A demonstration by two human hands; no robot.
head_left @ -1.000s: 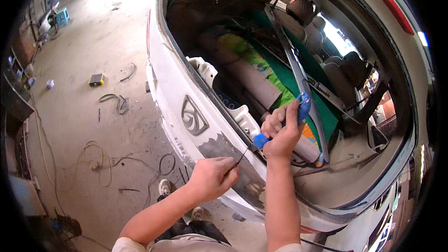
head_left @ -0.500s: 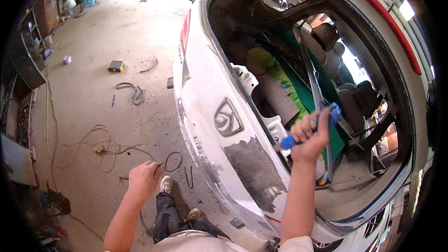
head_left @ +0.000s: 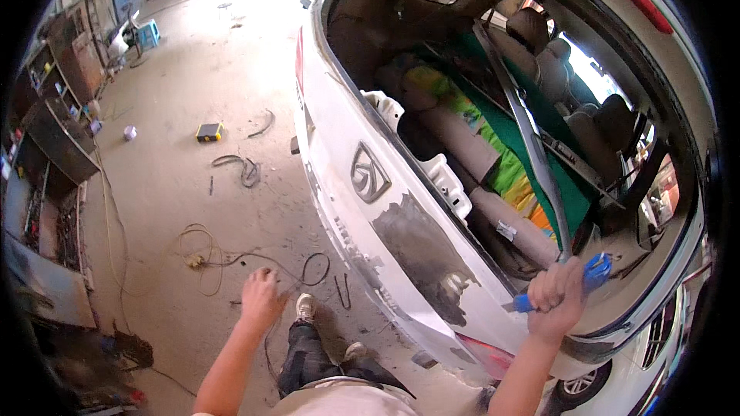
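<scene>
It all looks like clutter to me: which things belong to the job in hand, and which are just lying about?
Seemingly in use:
blue-handled tool, in the right hand
white car

Seemingly just lying about:
black-and-yellow box, on the floor
dark curled strip
blue stool

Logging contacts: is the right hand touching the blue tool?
Touching: the head view shows the right hand closed around the blue tool, protruding either side.

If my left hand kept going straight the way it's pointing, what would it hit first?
In the picture, your left hand points toward the thin cord on the floor, so that comes first in line. Depth is unclear; the hand seems raised and might pass above it.
</scene>
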